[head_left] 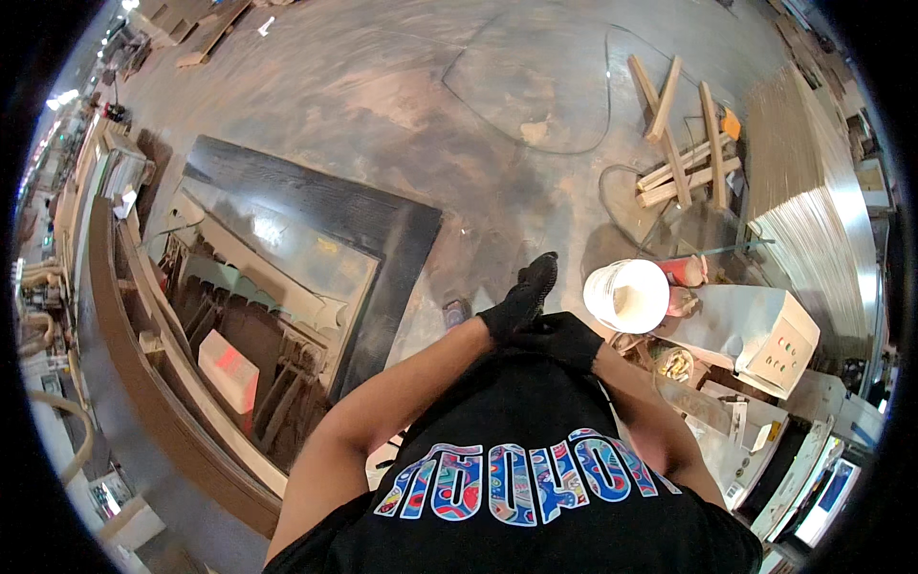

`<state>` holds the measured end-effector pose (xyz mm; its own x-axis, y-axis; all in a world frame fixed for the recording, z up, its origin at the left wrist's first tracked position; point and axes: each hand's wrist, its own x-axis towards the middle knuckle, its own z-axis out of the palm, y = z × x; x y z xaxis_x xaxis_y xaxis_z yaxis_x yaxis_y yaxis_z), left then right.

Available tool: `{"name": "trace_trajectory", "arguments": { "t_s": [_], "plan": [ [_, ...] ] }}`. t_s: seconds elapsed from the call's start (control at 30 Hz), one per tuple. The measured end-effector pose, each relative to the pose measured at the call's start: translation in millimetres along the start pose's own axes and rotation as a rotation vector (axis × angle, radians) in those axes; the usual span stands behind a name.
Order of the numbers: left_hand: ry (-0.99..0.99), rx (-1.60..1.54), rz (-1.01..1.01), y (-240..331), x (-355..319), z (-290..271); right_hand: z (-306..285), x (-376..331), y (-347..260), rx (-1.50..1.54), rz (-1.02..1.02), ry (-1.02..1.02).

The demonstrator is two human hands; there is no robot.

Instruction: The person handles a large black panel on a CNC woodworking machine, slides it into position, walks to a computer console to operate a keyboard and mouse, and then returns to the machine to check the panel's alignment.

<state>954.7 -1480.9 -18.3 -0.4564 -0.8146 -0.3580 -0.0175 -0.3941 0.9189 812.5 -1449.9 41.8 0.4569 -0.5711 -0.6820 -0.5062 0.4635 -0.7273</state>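
Note:
Both my hands wear black gloves and meet in front of my black shirt. My left hand (521, 298) points away from me with its fingers stretched out and nothing visible in them. Close against its heel, my right hand (566, 342) bends its fingers onto the left glove's lower edge; its fingertips are partly hidden in the dark overlap. To the right of the hands stands a white bucket (599, 308). A dark-framed panel (316, 196) with a rectangular opening is at the left.
Wooden boards (685, 172) lie loosely on the floor ahead right, near a thin cable (609, 86). Tall stacked sheets (798, 201) and a metal box (732, 330) with buttons flank my right. A long brown-edged bench (143, 383) curves along my left, with a pale block (229, 371) beside it.

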Motion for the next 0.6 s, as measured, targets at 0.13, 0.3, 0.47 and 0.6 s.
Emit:
{"name": "trace_trajectory", "arguments": {
  "t_s": [0.13,0.3,0.47,0.6],
  "plan": [
    [0.001,-0.267,-0.259,-1.3,-1.4,-0.4,-2.8,-0.2,6.5,0.042,0.033,-0.013],
    [0.248,0.566,-0.009,-0.4,-31.3,-19.4,-5.7,-8.9,10.4,0.113,0.050,0.018],
    [-0.398,0.148,-0.370,-20.7,-72.0,-38.5,-7.4,-7.6,22.3,0.150,-0.054,0.056],
    [-0.117,0.417,-0.048,-38.3,-94.9,-35.1,-15.4,-15.3,7.7,0.032,-0.063,0.100]
  ]
}}
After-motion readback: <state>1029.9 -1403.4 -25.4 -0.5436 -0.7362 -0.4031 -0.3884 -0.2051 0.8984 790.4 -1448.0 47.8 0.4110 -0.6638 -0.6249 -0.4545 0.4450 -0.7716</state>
